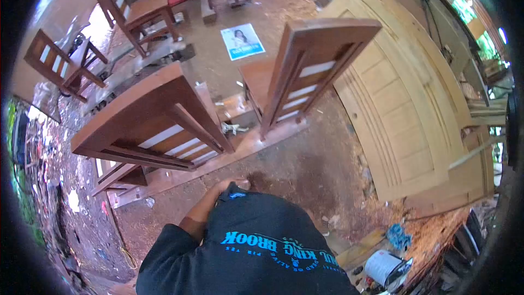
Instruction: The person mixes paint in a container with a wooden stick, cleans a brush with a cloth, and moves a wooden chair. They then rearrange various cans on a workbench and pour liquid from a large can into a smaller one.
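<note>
Standing beyond the hands (236,183), whose grip I cannot tell, are wooden chairs (136,112).

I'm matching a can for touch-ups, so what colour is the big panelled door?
Pale yellowish-tan, like bare wood; the door shows in the head view.

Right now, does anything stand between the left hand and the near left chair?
Nothing visible does: between the left hand and the near left chair, only floor and a flat board's edge show.

Five wooden chairs (327,31), one poster (243,42) and one can (382,266) show.
</note>
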Motion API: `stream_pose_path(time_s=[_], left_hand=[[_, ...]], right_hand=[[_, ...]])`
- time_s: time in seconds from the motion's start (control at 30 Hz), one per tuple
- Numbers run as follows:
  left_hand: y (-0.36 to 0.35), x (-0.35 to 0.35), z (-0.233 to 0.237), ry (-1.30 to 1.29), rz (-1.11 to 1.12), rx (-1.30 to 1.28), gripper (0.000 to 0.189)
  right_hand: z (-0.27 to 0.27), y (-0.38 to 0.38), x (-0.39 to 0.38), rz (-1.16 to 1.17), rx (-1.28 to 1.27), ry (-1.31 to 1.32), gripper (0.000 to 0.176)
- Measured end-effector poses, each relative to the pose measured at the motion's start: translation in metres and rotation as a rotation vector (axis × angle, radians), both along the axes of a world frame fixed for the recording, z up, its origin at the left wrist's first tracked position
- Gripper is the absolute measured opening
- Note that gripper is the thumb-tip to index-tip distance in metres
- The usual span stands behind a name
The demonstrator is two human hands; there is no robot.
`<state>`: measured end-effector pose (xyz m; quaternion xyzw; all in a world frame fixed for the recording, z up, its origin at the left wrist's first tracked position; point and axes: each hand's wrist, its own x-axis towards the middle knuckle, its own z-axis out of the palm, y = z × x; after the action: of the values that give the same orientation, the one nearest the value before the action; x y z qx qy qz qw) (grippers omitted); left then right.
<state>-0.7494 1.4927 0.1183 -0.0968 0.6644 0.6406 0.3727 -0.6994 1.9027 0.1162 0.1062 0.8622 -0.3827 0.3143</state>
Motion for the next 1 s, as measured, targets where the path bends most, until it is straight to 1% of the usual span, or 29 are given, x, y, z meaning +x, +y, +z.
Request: stream_pose_path(time_s=[0.03, 0.1, 0.17, 0.23, 0.3, 0.37, 0.4, 0.43, 0.5, 0.53, 0.6, 0.67, 0.7, 0.73, 0.77, 0.83, 0.87, 0.9, 0.93, 0.97, 1.0], left_hand=[[0.000, 0.014, -0.007, 0.059, -0.049, -0.056, 0.033], [-0.011, 0.047, -0.026, 0.181, -0.140, -0.174, 0.035], [-0.032, 0.066, -0.045, 0.321, -0.237, -0.292, 0.038], [-0.051, 0.074, -0.073, 0.402, -0.432, -0.399, 0.041], [-0.064, 0.074, -0.114, 0.433, -0.712, -0.500, 0.046], [-0.069, 0.085, -0.122, 0.336, -0.758, -0.632, 0.045], [-0.072, 0.088, -0.120, 0.288, -0.779, -0.702, 0.045], [-0.075, 0.088, -0.119, 0.241, -0.801, -0.773, 0.045], [-0.081, 0.087, -0.113, 0.251, -0.907, -0.721, 0.047], [-0.081, 0.086, -0.104, 0.255, -0.958, -0.694, 0.047], [-0.083, 0.085, -0.115, 0.310, -0.978, -0.650, 0.048], [-0.081, 0.081, -0.115, 0.328, -0.946, -0.645, 0.049], [-0.072, 0.075, -0.098, 0.317, -0.907, -0.662, 0.050], [-0.066, 0.073, -0.085, 0.303, -0.867, -0.677, 0.050], [-0.067, 0.075, -0.097, 0.302, -0.764, -0.686, 0.049], [-0.060, 0.073, -0.098, 0.298, -0.554, -0.704, 0.048], [-0.056, 0.075, -0.097, 0.276, -0.427, -0.667, 0.048], [-0.044, 0.064, -0.070, 0.252, -0.296, -0.631, 0.048], [-0.049, 0.060, -0.093, 0.298, -0.440, -0.640, 0.048], [-0.059, 0.061, -0.127, 0.333, -0.571, -0.651, 0.048], [-0.064, 0.062, -0.148, 0.306, -0.632, -0.642, 0.048]], right_hand=[[0.007, -0.004, 0.001, 0.012, -0.001, -0.017, 0.024], [0.003, -0.009, -0.002, 0.036, 0.012, -0.055, 0.023], [-0.026, 0.007, -0.002, 0.053, 0.048, -0.086, 0.026], [-0.068, 0.027, 0.006, 0.037, 0.075, -0.077, 0.028], [-0.102, 0.047, 0.017, 0.004, 0.096, -0.015, 0.029], [-0.117, 0.059, 0.031, -0.067, 0.032, 0.046, 0.026], [-0.116, 0.058, 0.035, -0.102, -0.003, 0.080, 0.025], [-0.115, 0.058, 0.039, -0.135, 0.022, 0.042, 0.025], [-0.112, 0.060, 0.051, -0.202, 0.074, -0.035, 0.025], [-0.112, 0.059, 0.057, -0.192, 0.076, -0.006, 0.025], [-0.111, 0.058, 0.067, -0.168, 0.084, 0.054, 0.025], [-0.081, 0.047, 0.066, -0.203, 0.064, -0.109, 0.023], [-0.067, 0.040, 0.064, -0.217, 0.053, -0.190, 0.023], [-0.068, 0.038, 0.066, -0.209, 0.051, -0.163, 0.023], [-0.069, 0.036, 0.070, -0.198, 0.048, -0.141, 0.023], [-0.079, 0.033, 0.076, -0.195, 0.045, -0.059, 0.021], [-0.084, 0.031, 0.077, -0.201, 0.042, 0.001, 0.019], [-0.090, 0.030, 0.080, -0.202, 0.038, 0.059, 0.018], [-0.085, 0.029, 0.079, -0.171, 0.095, 0.034, 0.019], [-0.079, 0.030, 0.074, -0.123, 0.147, 0.011, 0.021], [-0.075, 0.028, 0.069, -0.070, 0.199, -0.012, 0.022]])
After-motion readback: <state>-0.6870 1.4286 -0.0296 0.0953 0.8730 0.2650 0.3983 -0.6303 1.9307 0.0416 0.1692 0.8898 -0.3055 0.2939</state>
